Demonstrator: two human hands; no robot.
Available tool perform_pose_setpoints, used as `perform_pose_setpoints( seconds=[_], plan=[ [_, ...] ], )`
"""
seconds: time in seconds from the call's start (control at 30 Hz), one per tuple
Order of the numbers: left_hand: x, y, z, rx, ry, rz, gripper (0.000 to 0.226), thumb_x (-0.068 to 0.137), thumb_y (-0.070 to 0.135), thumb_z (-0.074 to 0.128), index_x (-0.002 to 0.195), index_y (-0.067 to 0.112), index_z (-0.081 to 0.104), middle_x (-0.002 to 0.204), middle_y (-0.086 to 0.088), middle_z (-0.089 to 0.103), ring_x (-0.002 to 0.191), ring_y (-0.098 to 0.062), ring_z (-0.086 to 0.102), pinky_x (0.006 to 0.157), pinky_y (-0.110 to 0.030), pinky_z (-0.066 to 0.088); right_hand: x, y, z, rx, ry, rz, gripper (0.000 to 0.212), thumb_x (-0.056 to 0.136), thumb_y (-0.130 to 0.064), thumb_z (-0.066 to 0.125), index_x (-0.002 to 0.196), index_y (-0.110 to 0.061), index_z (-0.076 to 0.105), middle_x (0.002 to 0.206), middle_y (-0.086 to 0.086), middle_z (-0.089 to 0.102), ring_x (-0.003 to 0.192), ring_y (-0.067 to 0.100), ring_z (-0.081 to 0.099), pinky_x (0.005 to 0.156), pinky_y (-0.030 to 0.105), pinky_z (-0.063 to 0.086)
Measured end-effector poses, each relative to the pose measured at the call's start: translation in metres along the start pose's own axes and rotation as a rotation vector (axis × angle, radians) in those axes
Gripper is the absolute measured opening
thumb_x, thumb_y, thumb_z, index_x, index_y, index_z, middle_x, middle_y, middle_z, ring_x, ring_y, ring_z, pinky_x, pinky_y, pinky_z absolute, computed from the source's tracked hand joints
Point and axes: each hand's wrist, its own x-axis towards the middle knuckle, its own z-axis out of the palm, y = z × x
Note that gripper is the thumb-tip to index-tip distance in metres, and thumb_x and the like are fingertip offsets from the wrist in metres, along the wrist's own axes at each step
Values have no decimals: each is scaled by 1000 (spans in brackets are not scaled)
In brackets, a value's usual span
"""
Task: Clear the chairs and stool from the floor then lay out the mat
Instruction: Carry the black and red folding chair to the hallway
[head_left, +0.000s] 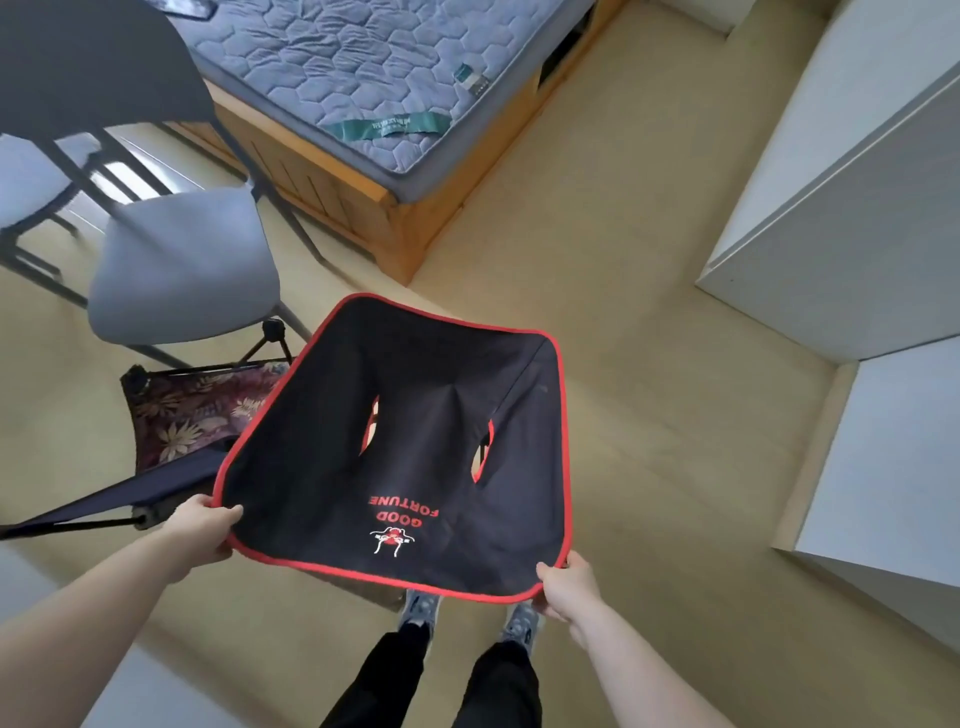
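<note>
Forearms: both reach forward from the lower edge of the view, bare, with dark trousers and grey shoes (470, 616) between them below.
Left hand (200, 527): curled round the near left corner of the black camp chair (400, 447), thumb lying on top of the red piping, fingers hidden beneath the cloth.
Right hand (566, 584): pinches the near right corner of the same chair, thumb on the upper side at the red edge, fingers under it.
Chair position: stretched between the two hands and extending forward from them, above the beige floor (623, 322); its far edge lies near the corner of the bed.
Chair markings: red words "GOOD FORTUNE" and a small emblem face the camera upside down near the held edge; two slits open in the seat's middle.
Left of chair: a floral stool (197, 410) on thin black legs, partly covered by the chair's left edge, with dark blue fabric on a frame (104, 499) just beside it.
Further left: a grey padded chair (182, 265) with dark metal legs.
Background: a wooden bed with a quilted grey mattress (374, 67).
Right side: white cabinets (841, 208).
</note>
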Motion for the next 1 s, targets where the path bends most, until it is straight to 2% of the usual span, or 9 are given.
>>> perform_pose_setpoints(
  seconds=[0.1, 0.23, 0.37, 0.5, 0.67, 0.87, 0.93, 1.0],
  plan=[
    [-11, 12, -1, -36, -24, 52, 17, 98, 13, 61, 112, 4, 56, 103, -22, 66, 85, -39, 69, 75, -48, 61, -17, -11, -7, 49, 14, -14, 28, 91, -1, 47, 103, -18, 66, 96, 9, 74, 91, 36, 72, 79, 55, 62],
    [-46, 37, -5, -208, -83, 91, 12, 101, 14, 52, 112, 9, 53, 101, -23, 66, 86, -39, 67, 85, -51, 59, -40, -34, -27, 128, 36, -62, 28, 95, 1, 43, 100, -20, 61, 99, 9, 70, 93, 35, 70, 80, 52, 62],
    [-88, 64, -14, -137, -118, 257, 19, 100, 12, 47, 111, 13, 62, 90, -18, 66, 75, -30, 61, 73, -39, 56, -60, -45, -59, 121, 114, -151, 29, 91, -4, 45, 101, -23, 65, 103, 7, 73, 95, 34, 70, 84, 56, 61],
    [-138, 73, -25, -18, -160, 366, 15, 102, 13, 48, 105, 19, 61, 94, -14, 66, 81, -29, 62, 66, -32, 51, -115, -40, -91, 172, 139, -155, 31, 94, 0, 42, 105, -19, 64, 102, 8, 72, 96, 33, 69, 82, 51, 62],
    [-183, 45, -30, 79, -202, 416, 16, 103, 15, 49, 108, 17, 64, 86, -14, 69, 71, -27, 64, 68, -36, 55, -173, 12, -116, 262, 158, -160, 30, 97, 1, 44, 111, -15, 66, 103, 9, 74, 96, 31, 70, 82, 50, 62],
    [-232, 37, -14, 201, -272, 537, 15, 103, 17, 51, 113, 16, 63, 94, -23, 73, 77, -32, 68, 84, -50, 59, -219, 92, -138, 402, 267, -154, 31, 96, -1, 46, 99, -19, 71, 96, 7, 76, 94, 33, 71, 84, 54, 61],
    [-249, 44, -5, 235, -273, 576, 14, 103, 18, 51, 115, 16, 59, 93, -21, 72, 78, -34, 68, 80, -50, 60, -221, 109, -150, 416, 296, -156, 30, 95, -4, 48, 104, -20, 72, 97, 5, 76, 94, 32, 71, 85, 54, 61],
    [-277, 55, 8, 297, -281, 644, 16, 104, 19, 51, 119, 17, 57, 94, -19, 71, 85, -35, 70, 74, -44, 60, -217, 136, -166, 471, 333, -168, 33, 91, -7, 49, 109, -21, 73, 98, 3, 77, 95, 31, 71, 84, 53, 62]
  ],
)
